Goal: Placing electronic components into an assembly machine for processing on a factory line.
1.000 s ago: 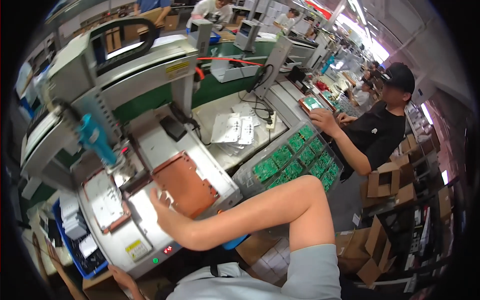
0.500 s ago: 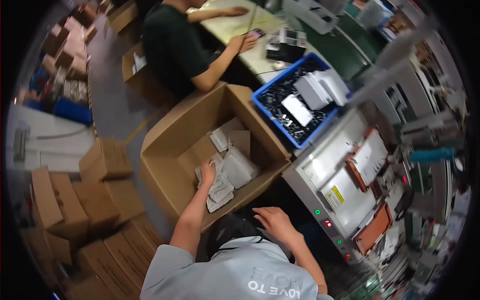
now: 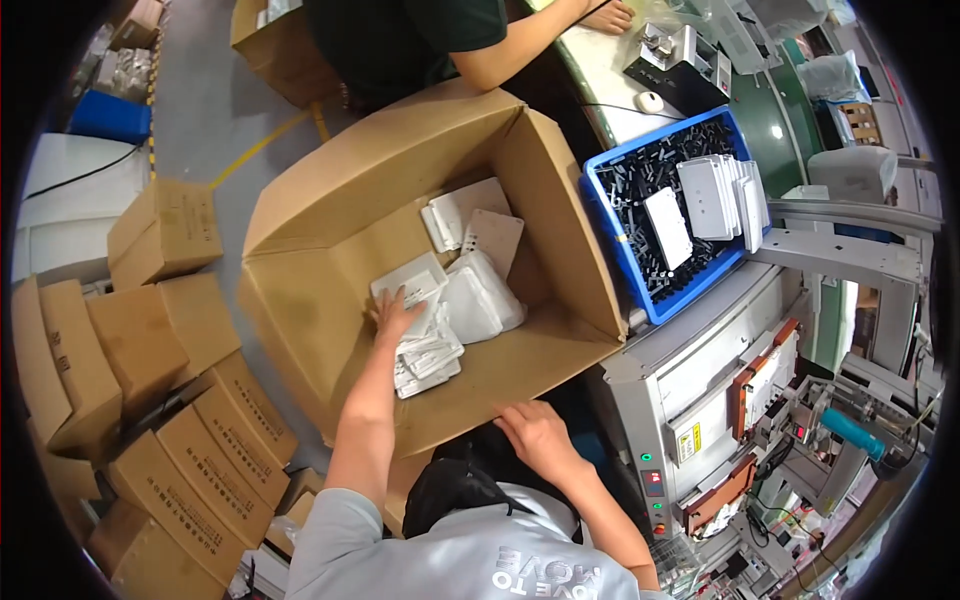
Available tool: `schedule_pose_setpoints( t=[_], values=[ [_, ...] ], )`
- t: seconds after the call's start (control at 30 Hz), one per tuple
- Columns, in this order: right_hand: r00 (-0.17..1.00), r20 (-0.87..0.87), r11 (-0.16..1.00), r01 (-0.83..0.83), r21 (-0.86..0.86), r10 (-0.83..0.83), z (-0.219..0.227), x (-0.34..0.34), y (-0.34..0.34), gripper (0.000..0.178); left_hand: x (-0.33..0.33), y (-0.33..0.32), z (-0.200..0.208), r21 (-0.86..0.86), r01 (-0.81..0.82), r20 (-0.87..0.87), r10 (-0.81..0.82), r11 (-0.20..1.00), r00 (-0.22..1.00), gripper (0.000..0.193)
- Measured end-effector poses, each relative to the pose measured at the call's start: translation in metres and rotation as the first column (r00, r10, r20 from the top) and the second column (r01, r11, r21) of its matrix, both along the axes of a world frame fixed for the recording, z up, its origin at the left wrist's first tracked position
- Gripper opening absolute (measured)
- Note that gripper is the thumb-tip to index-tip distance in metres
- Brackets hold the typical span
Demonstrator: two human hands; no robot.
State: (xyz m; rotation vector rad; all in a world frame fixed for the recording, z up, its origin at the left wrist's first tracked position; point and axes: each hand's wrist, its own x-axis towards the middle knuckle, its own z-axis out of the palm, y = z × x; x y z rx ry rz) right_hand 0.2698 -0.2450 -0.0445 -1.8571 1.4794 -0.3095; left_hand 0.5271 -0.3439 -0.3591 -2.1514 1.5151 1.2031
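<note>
Inside a large open cardboard box (image 3: 330, 165), my left hand (image 3: 397, 318) has its fingers over the near edge of a white plastic panel (image 3: 412, 277) and seems to grip it. Just below that hand lies a loose pile of white plastic pieces (image 3: 428, 362). To its right sits a stack in clear wrap (image 3: 482, 300), with more pale panels (image 3: 495, 240) farther back in the box. My right hand (image 3: 540, 435) is at the box's near edge, loosely bent with fingers apart, holding nothing. Whether it touches the cardboard is hard to tell.
Right of the box, a blue bin (image 3: 633, 268) holds small black parts and white panels. A machine with lit buttons (image 3: 655, 480) stands nearer. Cardboard boxes (image 3: 190, 480) are stacked at left. Another person's arm (image 3: 510, 55) reaches over the table (image 3: 590, 75) beyond.
The view has shifted and sharpened. My left hand has moved slightly away from the pile, with a white panel now under its fingers. My right hand has come closer to the box's edge.
</note>
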Motion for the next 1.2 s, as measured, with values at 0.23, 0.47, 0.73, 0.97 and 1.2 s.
schedule_pose_setpoints(
  t=[0.23,0.47,0.73,0.97,1.2],
  values=[
    [0.992,0.016,0.987,0.122,0.101,-0.124,-0.005,-0.040,-0.023,0.027,0.030,-0.002,-0.079,-0.077,0.222,-0.055,-0.226,0.972,0.973,0.093],
    [0.817,-0.101,0.811,0.533,-0.241,-0.567,-0.010,-0.139,-0.136,0.019,0.119,0.012,-0.177,-0.274,-0.068,-0.318,-0.023,0.959,0.948,0.073],
    [0.812,-0.307,0.868,0.451,-0.209,-0.496,-0.077,-0.182,-0.183,0.019,0.075,-0.012,-0.098,0.182,-0.813,-0.748,0.615,0.553,0.251,0.053],
    [0.773,-0.137,0.773,0.631,0.068,-0.619,-0.095,-0.197,-0.175,0.028,0.030,-0.025,0.074,0.435,-0.749,-0.826,0.552,0.500,-0.111,0.050],
    [0.829,-0.072,0.801,0.508,-0.316,-0.555,-0.085,-0.173,-0.204,0.024,-0.012,-0.006,0.225,0.741,-0.571,-0.660,0.541,0.353,-0.521,0.050]
  ],
)
